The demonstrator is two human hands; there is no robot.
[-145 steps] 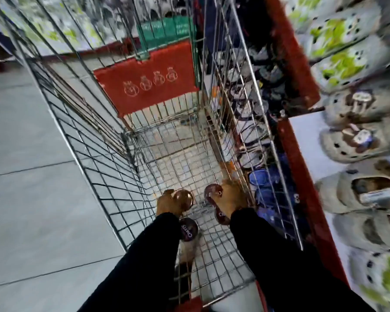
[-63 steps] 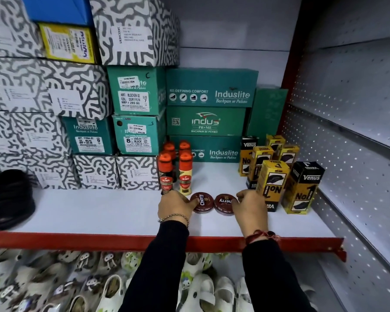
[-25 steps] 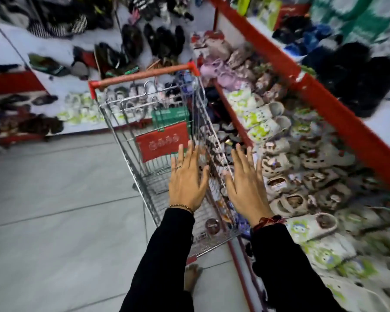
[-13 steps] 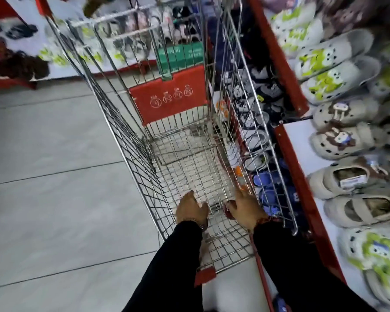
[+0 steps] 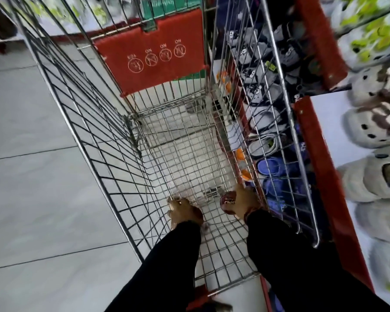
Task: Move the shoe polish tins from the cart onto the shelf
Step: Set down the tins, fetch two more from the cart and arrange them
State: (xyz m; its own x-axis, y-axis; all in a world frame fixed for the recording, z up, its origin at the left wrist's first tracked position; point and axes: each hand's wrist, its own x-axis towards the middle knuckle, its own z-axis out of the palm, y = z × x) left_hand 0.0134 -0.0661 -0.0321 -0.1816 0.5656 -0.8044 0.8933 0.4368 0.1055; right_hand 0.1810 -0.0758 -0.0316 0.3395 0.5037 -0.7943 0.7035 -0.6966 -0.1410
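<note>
Both of my hands reach down to the wire floor of the metal shopping cart (image 5: 113, 154). My right hand (image 5: 243, 202) is closed around a dark red shoe polish tin (image 5: 227, 199) with white lettering, held on edge near the cart's right wall. My left hand (image 5: 182, 211) lies palm down over another dark red tin (image 5: 198, 214); only a sliver of it shows under the fingers. The rest of the cart floor ahead of my hands holds no tins. The shelf with the polish display is out of view.
A red child-seat flap (image 5: 153, 55) stands at the cart's far end. To the right, red-edged shelves (image 5: 313, 140) carry white, blue and grey clogs (image 5: 369, 129). Grey floor tiles (image 5: 32, 176) lie to the left of the cart.
Since half a second ago my head has leaned closer over the cart. My right hand has lifted its tin up on edge. Earlier, two tins were set on the shelf.
</note>
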